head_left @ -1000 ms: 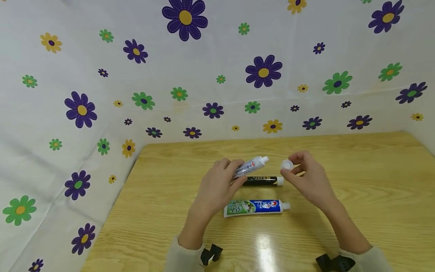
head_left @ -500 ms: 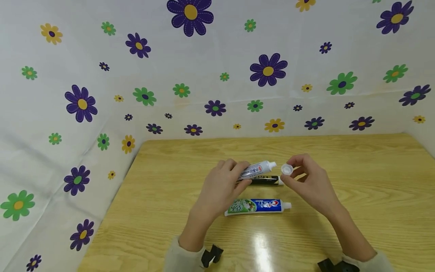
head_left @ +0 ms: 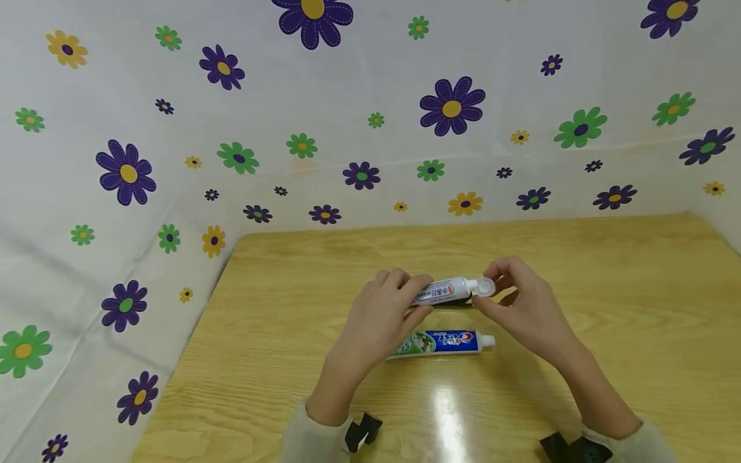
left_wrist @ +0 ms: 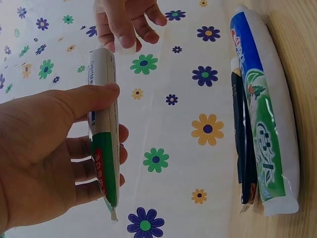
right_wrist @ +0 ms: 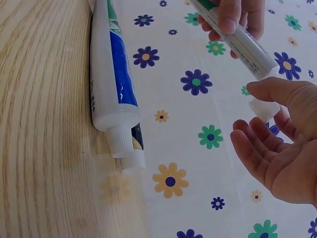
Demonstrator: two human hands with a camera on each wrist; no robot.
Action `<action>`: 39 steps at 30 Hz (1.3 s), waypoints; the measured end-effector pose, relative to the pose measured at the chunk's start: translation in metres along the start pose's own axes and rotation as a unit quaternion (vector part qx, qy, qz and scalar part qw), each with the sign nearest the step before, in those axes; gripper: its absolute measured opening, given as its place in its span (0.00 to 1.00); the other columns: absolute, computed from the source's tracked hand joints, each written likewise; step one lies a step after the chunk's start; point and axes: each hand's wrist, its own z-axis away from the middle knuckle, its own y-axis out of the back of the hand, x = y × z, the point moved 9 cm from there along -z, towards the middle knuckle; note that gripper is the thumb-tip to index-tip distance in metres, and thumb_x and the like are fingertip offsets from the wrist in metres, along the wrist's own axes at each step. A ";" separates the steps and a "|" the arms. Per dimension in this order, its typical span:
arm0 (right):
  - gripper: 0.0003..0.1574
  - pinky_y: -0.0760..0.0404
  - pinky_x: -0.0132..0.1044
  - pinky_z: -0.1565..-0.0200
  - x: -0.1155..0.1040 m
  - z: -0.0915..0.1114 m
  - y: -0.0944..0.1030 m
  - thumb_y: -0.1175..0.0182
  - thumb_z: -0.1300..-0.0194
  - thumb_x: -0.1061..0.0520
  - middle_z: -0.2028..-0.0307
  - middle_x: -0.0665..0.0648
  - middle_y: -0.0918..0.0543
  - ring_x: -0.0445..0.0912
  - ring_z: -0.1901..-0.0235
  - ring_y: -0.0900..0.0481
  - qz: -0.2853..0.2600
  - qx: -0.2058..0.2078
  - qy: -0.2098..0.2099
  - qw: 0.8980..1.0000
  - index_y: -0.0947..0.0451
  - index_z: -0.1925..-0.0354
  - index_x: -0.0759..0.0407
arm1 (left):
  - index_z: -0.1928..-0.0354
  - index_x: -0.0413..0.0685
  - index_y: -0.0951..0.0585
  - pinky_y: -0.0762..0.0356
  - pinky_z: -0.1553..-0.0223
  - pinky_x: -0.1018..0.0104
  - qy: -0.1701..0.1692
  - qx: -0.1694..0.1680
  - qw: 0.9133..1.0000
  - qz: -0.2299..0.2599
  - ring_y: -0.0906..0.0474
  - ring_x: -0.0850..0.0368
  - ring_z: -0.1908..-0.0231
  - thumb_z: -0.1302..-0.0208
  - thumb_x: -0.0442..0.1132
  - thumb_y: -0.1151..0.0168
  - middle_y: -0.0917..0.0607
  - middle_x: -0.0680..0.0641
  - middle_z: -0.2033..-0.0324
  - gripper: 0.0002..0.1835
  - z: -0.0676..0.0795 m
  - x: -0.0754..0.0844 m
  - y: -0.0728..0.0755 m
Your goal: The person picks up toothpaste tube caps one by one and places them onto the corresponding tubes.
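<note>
My left hand [head_left: 379, 318] grips a small toothpaste tube [head_left: 442, 291], silver-white at the shoulder and green toward its tail in the left wrist view. The tube points right, its bare nozzle [head_left: 472, 283] uncapped. Between thumb and fingers, my right hand [head_left: 527, 308] pinches a round white cap [head_left: 485, 287], its open side showing in the head view. Cap and nozzle sit right beside each other, raised over the table. Below them lies a black tube [left_wrist: 242, 134], mostly covered by the held one in the head view. Closer to me is a blue and green toothpaste tube [head_left: 454, 341] with its white cap on.
The wooden table [head_left: 278, 334] carries the two lying tubes side by side, caps to the right. A white cloth [head_left: 347, 128] printed with flowers rises behind and to the left of the table. Black straps [head_left: 363, 432] sit at both wrists.
My left hand has moved the tube rightward and levelled it, bringing its nozzle up to the cap. My right hand keeps the cap pinched in about the same place, its open side turned more into view.
</note>
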 end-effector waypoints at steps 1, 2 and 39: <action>0.20 0.20 0.29 0.63 -0.001 -0.001 -0.001 0.30 0.41 0.64 0.58 0.55 0.21 0.46 0.61 0.22 0.004 -0.002 0.002 1.000 0.28 0.53 0.62 | 0.39 0.54 0.22 0.23 0.60 0.61 -0.001 -0.003 1.000 -0.002 0.25 0.54 0.59 0.31 0.49 0.37 0.19 0.49 0.56 0.21 0.000 0.000 -0.001; 0.20 0.21 0.29 0.63 -0.002 -0.001 -0.001 0.30 0.41 0.64 0.58 0.56 0.22 0.47 0.60 0.22 0.007 -0.004 0.005 1.000 0.28 0.53 0.62 | 0.39 0.55 0.22 0.23 0.59 0.60 -0.001 -0.006 1.000 -0.004 0.24 0.54 0.58 0.31 0.49 0.37 0.19 0.48 0.56 0.21 0.000 0.001 -0.001; 0.23 0.18 0.32 0.68 -0.026 0.004 0.000 0.28 0.44 0.67 0.57 0.54 0.18 0.46 0.65 0.20 0.046 -0.019 0.132 0.990 0.19 0.49 0.60 | 0.40 0.56 0.22 0.22 0.55 0.57 0.002 -0.035 0.999 -0.006 0.25 0.52 0.57 0.32 0.49 0.36 0.19 0.48 0.55 0.20 0.000 -0.001 -0.006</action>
